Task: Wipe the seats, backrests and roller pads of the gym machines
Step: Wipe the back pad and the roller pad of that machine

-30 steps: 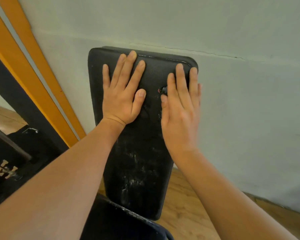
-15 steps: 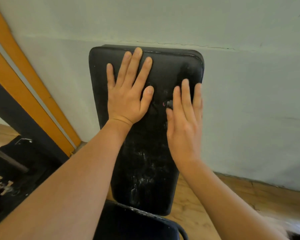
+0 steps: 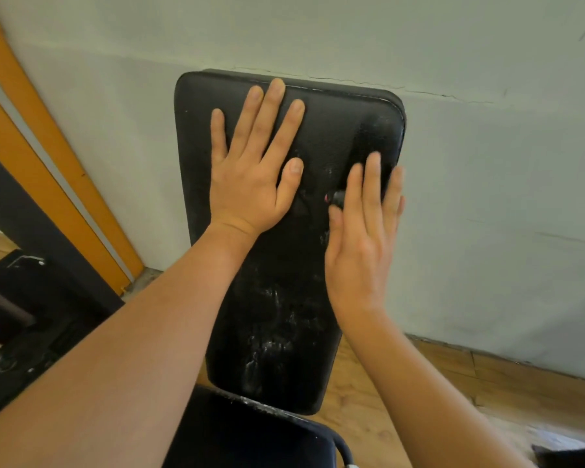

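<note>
i am looking at one pale grey-green plaster wall [image 3: 487, 197] filling most of the view, with a thin crack running along it. in front of it one long black padded vinyl backrest [image 3: 284, 298] is standing upright; its lower half is showing whitish smears. just below it one black padded seat [image 3: 250, 440] is being cut off by the bottom edge. a brown wooden floor [image 3: 453, 383] is showing to the right, and two orange diagonal stripes [image 3: 58, 157] are running down the left side.

two bare hands are lying on the backrest. the left hand [image 3: 250, 184] is resting flat on its upper part, fingers straight and spread, holding nothing. the right hand [image 3: 362, 244] is pressing flat near the right edge, fingers straight and together, blurred at the tips. one small dark object with a pink mark [image 3: 337, 197] is peeking out beside its index finger; the rest is hiding under the hand, and i cannot tell what it is.
</note>
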The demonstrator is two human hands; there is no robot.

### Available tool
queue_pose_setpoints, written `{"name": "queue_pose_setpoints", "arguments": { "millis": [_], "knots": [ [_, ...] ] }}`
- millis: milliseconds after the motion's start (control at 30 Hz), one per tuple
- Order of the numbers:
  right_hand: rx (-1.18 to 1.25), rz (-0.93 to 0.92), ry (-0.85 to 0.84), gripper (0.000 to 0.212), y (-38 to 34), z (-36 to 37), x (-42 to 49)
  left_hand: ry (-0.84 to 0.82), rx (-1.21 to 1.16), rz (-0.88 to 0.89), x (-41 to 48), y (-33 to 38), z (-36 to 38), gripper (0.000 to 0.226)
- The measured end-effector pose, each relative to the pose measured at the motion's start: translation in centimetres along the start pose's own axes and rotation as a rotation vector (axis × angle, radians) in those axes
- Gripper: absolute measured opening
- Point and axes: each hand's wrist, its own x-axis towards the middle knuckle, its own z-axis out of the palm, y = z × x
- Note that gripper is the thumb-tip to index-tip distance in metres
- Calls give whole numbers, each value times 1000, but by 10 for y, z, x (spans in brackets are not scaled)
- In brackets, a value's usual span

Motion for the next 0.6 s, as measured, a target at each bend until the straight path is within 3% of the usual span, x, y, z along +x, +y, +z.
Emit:
{"name": "queue_pose_setpoints", "arguments": {
  "millis": [333,600],
  "knots": [
    [29,10,124,50,-10,5,36,-1,-33,-16,-2,2,-1,55],
    [-15,22,6,59,4,9,-27,-7,-41,-15,-4,3,-2,56]
  ]
}}
